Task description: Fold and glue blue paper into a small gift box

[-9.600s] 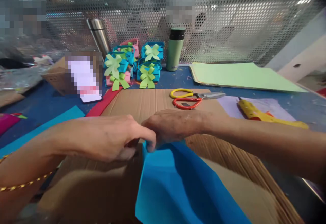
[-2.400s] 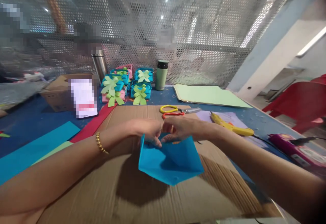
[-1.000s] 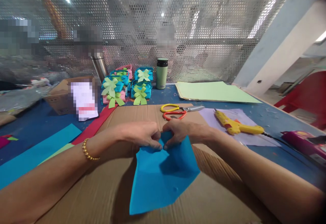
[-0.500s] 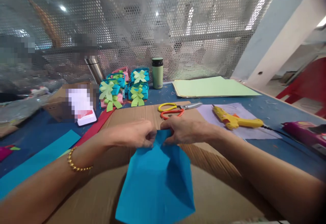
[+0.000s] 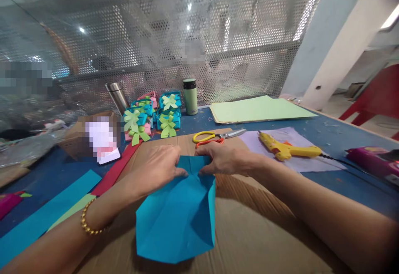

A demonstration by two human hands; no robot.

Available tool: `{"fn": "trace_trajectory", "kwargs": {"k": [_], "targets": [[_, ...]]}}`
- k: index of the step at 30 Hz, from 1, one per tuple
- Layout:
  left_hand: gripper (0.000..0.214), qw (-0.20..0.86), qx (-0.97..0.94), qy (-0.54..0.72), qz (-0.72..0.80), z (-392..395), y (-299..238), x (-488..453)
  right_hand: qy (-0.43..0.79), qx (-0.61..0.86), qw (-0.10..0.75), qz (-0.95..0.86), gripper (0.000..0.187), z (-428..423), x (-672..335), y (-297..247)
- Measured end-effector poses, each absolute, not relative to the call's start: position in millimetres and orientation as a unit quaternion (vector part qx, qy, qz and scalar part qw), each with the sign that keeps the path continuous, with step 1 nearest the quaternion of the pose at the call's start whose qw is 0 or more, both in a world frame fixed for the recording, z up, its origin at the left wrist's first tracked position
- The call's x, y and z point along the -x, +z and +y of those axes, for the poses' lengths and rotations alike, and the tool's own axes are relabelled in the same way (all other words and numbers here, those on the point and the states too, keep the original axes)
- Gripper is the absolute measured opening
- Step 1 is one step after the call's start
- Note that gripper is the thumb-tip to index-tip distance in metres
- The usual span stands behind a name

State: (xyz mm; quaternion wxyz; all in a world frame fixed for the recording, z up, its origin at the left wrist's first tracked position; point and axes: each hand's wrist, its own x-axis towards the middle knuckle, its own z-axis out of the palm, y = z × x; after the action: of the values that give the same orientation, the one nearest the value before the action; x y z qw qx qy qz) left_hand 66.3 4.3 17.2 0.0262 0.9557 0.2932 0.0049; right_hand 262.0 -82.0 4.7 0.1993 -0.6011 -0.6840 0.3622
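Note:
A creased sheet of blue paper (image 5: 174, 220), folded up at its sides, lies over the brown cardboard (image 5: 249, 232) in front of me. At its far left edge my left hand (image 5: 163, 164) pinches the paper, thumb on the inner face and fingers behind. My right hand (image 5: 218, 159) grips the far right edge the same way, thumb inside. Just beyond my right hand are scissors (image 5: 218, 136) with one yellow and one red handle; the hand partly covers the red one.
A yellow glue gun (image 5: 288, 148) rests on lilac paper (image 5: 314, 164) at right. Green sheets (image 5: 264, 109), a green flask (image 5: 190, 97) and small blue and pink paper baskets (image 5: 168, 116) stand behind. Leftward are a phone (image 5: 109, 156), a red strip (image 5: 116, 170) and a blue strip (image 5: 59, 207).
The blue paper's near end has swung left and its far edge has spread wider. My left hand has shifted slightly left, its thumb now stretched along the inside. The camera view has tilted a little.

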Motion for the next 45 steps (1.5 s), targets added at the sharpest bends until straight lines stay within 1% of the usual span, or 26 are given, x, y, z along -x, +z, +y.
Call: {"fn": "trace_trajectory", "kwargs": {"k": [2, 4, 6, 7, 9, 12, 13, 15, 20, 24, 29, 31, 34, 35, 39, 42, 45], "targets": [[0.043, 0.029, -0.954, 0.024, 0.298, 5.3, 15.9, -63.9, 0.360, 0.598, 0.202, -0.687, 0.018, -81.4, -262.2, 3.7], [0.058, 0.057, -0.950, 0.032, 0.306, 8.4, 14.6, -62.5, 0.357, 0.594, 0.204, -0.692, 0.018, -80.9, -262.2, 2.2], [0.067, 0.115, -0.942, 0.022, 0.315, 13.4, 13.2, -63.3, 0.353, 0.588, 0.204, -0.699, 0.018, -80.8, -262.0, 0.9], [0.066, 0.154, -0.935, 0.011, 0.319, 16.2, 12.5, -64.5, 0.350, 0.585, 0.204, -0.702, 0.017, -81.0, -261.8, 0.6], [0.055, 0.250, -0.914, -0.020, 0.319, 21.6, 10.8, -67.6, 0.343, 0.579, 0.206, -0.710, 0.015, -81.4, -261.6, 0.3], [0.029, 0.400, -0.864, -0.066, 0.300, 26.6, 7.8, -70.8, 0.332, 0.571, 0.206, -0.722, 0.012, -81.8, -262.3, -0.3], [0.023, 0.433, -0.849, -0.075, 0.293, 27.3, 6.9, -71.1, 0.330, 0.569, 0.205, -0.725, 0.012, -81.7, -262.7, -0.7], [0.019, 0.470, -0.831, -0.081, 0.287, 27.6, 5.6, -70.6, 0.329, 0.568, 0.203, -0.727, 0.013, -81.6, -263.8, -1.4], [0.022, 0.502, -0.818, -0.075, 0.273, 24.4, 6.2, -69.1, 0.339, 0.573, 0.196, -0.720, 0.018, -83.0, -264.1, 0.3], [0.018, 0.489, -0.830, -0.057, 0.262, 18.1, 6.9, -70.9, 0.336, 0.572, 0.189, -0.724, 0.023, -84.9, -262.9, 1.4], [0.017, 0.481, -0.836, -0.041, 0.260, 11.0, 7.9, -73.3, 0.366, 0.561, 0.207, -0.713, 0.032, -83.0, -262.7, -1.5], [0.018, 0.476, -0.838, -0.036, 0.264, 8.3, 9.6, -73.8, 0.368, 0.567, 0.204, -0.708, 0.032, -82.9, -261.3, -0.4], [0.015, 0.470, -0.842, -0.032, 0.262, 5.5, 12.4, -74.4, 0.340, 0.576, 0.187, -0.719, 0.029, -85.0, -258.0, 4.8], [0.018, 0.465, -0.847, -0.023, 0.255, 5.6, 12.9, -74.6, 0.325, 0.583, 0.182, -0.722, 0.029, -85.9, -257.0, 6.9], [0.044, 0.428, -0.876, 0.024, 0.223, 11.9, 12.1, -75.9, 0.259, 0.635, 0.160, -0.710, 0.026, -88.5, -255.3, 14.5], [0.063, 0.446, -0.867, 0.035, 0.220, 16.9, 9.9, -75.8, 0.225, 0.652, 0.146, -0.710, 0.019, -88.6, -256.2, 17.2], [0.084, 0.467, -0.853, 0.060, 0.226, 18.1, 7.8, -74.9, 0.209, 0.657, 0.131, -0.712, 0.019, -87.5, -257.5, 16.6]]}}
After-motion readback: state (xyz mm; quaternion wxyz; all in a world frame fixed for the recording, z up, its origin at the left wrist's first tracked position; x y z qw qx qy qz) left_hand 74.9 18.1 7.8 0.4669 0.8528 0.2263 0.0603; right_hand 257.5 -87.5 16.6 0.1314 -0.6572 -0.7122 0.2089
